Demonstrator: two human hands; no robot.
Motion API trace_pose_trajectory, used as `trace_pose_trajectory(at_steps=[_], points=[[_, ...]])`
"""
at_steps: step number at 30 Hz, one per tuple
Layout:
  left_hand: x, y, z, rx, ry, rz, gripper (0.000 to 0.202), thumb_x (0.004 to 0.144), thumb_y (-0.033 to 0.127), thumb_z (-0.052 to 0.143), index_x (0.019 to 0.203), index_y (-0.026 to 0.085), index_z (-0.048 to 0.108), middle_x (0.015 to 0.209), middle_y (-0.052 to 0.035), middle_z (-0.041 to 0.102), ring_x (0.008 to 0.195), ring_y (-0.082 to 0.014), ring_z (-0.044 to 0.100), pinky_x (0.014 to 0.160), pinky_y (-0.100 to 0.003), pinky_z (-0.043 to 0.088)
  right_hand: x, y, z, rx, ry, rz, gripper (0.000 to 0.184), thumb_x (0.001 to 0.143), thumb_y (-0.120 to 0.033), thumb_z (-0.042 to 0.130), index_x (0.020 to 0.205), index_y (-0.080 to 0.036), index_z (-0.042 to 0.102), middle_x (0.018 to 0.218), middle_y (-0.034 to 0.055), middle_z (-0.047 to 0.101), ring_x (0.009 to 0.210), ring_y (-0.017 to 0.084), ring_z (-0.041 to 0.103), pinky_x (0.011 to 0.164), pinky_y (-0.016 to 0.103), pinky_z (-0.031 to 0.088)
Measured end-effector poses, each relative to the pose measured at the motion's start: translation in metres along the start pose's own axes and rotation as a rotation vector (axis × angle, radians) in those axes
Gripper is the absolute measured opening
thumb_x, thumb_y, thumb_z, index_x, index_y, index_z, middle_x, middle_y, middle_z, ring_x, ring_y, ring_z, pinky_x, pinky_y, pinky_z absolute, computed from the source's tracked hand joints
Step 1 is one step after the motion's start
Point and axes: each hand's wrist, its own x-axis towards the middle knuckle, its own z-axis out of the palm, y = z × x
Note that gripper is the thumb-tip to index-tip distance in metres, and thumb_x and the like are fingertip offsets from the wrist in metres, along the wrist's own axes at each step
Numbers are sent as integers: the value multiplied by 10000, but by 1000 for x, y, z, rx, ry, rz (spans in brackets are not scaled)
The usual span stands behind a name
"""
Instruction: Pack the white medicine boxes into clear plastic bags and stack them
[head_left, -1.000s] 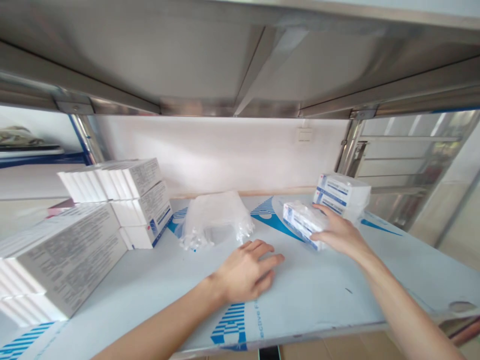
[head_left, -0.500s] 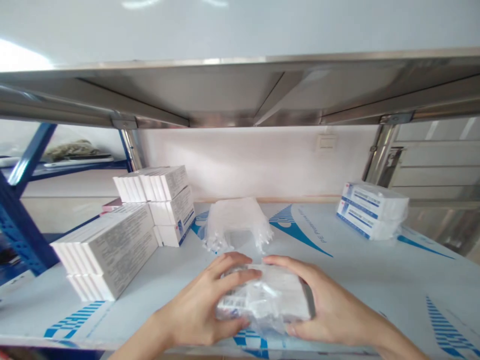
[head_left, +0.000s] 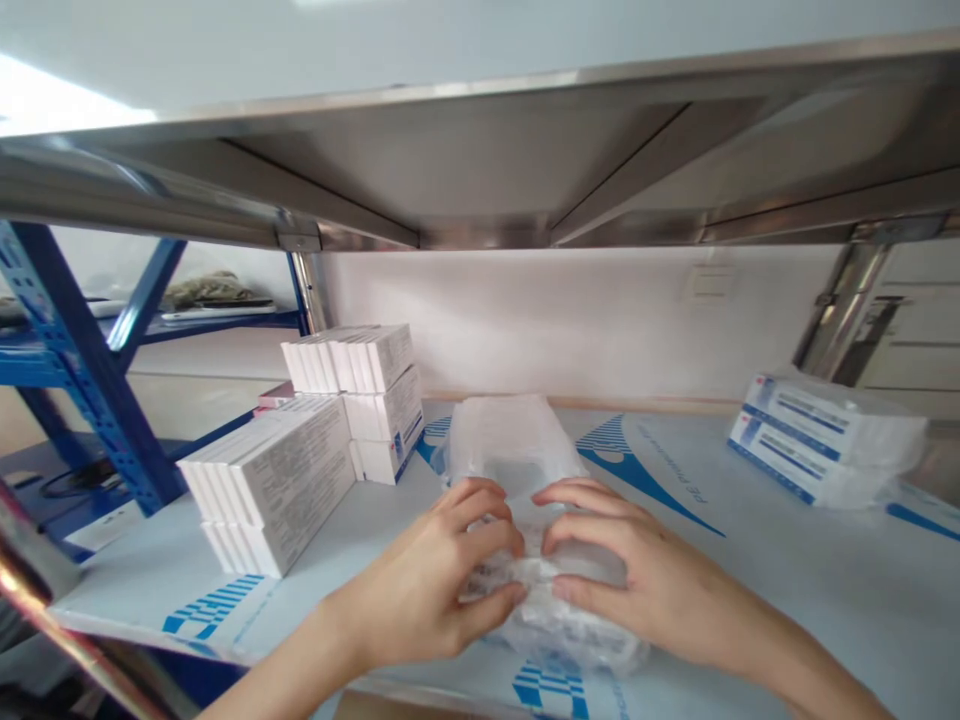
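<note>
Clear, crinkled plastic film wraps a flat white packet near the front edge of the steel shelf, its top sheeted in white-and-blue printed film. Both hands grip the packet from either side, fingers curled over it: the left hand and the right hand. A looser clear plastic bag lies just behind. Stacked white cartons sit toward the shelf's left end, and wrapped blue-striped boxes toward its right.

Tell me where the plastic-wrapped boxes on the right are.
Head view: the plastic-wrapped boxes sit at the shelf's right end, by the steel post, beyond the right hand.
</note>
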Motion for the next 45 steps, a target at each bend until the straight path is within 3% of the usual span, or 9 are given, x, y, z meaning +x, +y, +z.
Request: trace_pose_trajectory(at_steps=[8,16,21,25,29,33,36,41,45], points=[[-8,-10,-12,-7,7,-46,83,907,226,597,841,202,553,960,-32,620,979,-200,580,870,-332,507,-23,10,-20,33,25,-16,87,892,-306,631,837,-240,641,1388,75,585,1371,297,452,1135,518,361],[-2,5,-2,-184,38,-42,588,762,70,590,1310,265,503,1148,-38,645,1065,-199,604,979,-366,497,-17,18,-21,470,45,-171,165,822,-279,666,943,-233,564,1047,78,699,1153,270,614,960,428,497],[1,12,-16,-274,22,4,79,865,167,609,875,217,668,852,2,634,837,-153,624,829,-301,523,-16,-1,-27,197,48,-188,113,858,-216,644,969,-236,658,888,33,672,800,185,642,792,322,515],[-1,12,-36,-391,109,-81,381,1031,311,375,736,197,588,831,-19,626,807,-152,630,756,-282,520,-19,-11,-32,285,141,-266,213,998,-305,498,927,-239,687,910,63,698,930,226,655,838,355,512],[6,13,-48,-195,-3,-29,415,1040,351,380,715,197,587,747,-4,593,707,-140,601,690,-262,484,-21,-16,-32,500,100,-292,369,1037,-413,387,888,-224,666,870,71,703,887,229,666,827,373,523],[15,14,-49,166,-238,-36,233,965,198,541,787,221,689,739,11,649,643,-145,637,602,-251,447,-18,-30,-35,202,37,-253,358,1039,-347,355,851,-214,630,848,62,684,796,199,637,766,336,499],[13,13,-46,255,-260,-76,156,859,184,677,973,270,740,855,2,730,758,-205,711,681,-289,505,-13,-43,-35,-126,17,-269,250,978,-302,450,800,-223,608,715,33,639,709,200,592,750,350,485],[2,10,-43,301,-328,-303,875,597,438,890,1383,228,570,1321,-132,653,1174,-398,627,958,-498,509,-13,-46,-22,-538,72,-148,221,935,-326,558,744,-240,630,654,17,623,718,233,610,705,361,469],[-3,7,-34,217,-294,-334,801,659,499,832,1373,236,583,1359,-120,634,1181,-382,631,972,-490,513,-26,-32,-16,-625,27,-57,175,907,-187,530,938,-267,683,673,6,635,657,221,627,597,324,443]])
